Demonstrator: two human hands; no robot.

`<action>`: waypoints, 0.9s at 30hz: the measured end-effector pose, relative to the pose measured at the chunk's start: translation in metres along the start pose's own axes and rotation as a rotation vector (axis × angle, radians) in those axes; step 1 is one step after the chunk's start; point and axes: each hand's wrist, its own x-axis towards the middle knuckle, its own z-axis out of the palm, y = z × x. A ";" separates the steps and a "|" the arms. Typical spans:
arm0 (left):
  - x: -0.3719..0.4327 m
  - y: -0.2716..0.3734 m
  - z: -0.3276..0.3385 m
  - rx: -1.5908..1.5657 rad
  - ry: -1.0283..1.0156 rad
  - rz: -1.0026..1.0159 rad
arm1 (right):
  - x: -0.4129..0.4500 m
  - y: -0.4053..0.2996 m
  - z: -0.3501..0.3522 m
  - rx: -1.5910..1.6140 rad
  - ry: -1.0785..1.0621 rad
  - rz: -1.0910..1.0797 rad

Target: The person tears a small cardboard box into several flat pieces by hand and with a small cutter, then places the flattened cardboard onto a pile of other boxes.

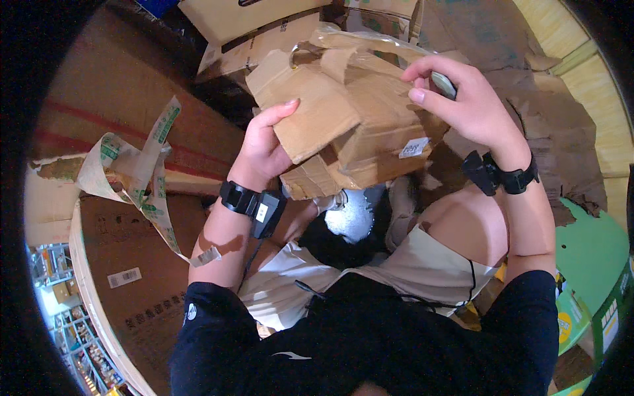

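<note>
My left hand [270, 138] grips a crumpled brown cardboard box [381, 148] by a flap, thumb on top. The box is tilted above my knees, its flaps bent, with a small white label on its side. Clear packing tape [366, 37] runs loose along its far edge. At the box's right side, my right hand [441, 89] is curled around a small pale-green and dark object [444, 85], perhaps a cutter. Whether its fingertips touch the box or tape I cannot tell.
Large cardboard boxes [133, 232] stand at the left, with a peeled strip of printed tape [161, 218] hanging over one. More boxes [277, 44] lie beyond. Flattened, torn cardboard [550, 128] covers the right side. Green packaging [589, 257] is at the lower right, shelving [81, 341] at the far lower left.
</note>
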 end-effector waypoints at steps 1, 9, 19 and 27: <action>0.001 0.001 -0.002 -0.041 0.027 0.016 | -0.002 -0.001 -0.003 -0.129 0.034 -0.154; 0.004 0.010 -0.019 -0.206 -0.157 -0.053 | -0.002 0.005 0.004 -0.239 0.089 -0.470; 0.005 0.000 0.011 -0.464 -0.250 -0.011 | 0.008 0.002 0.006 -0.495 0.590 -0.409; 0.004 -0.004 0.021 -0.525 0.026 0.026 | 0.008 0.003 0.040 -0.479 0.124 -0.286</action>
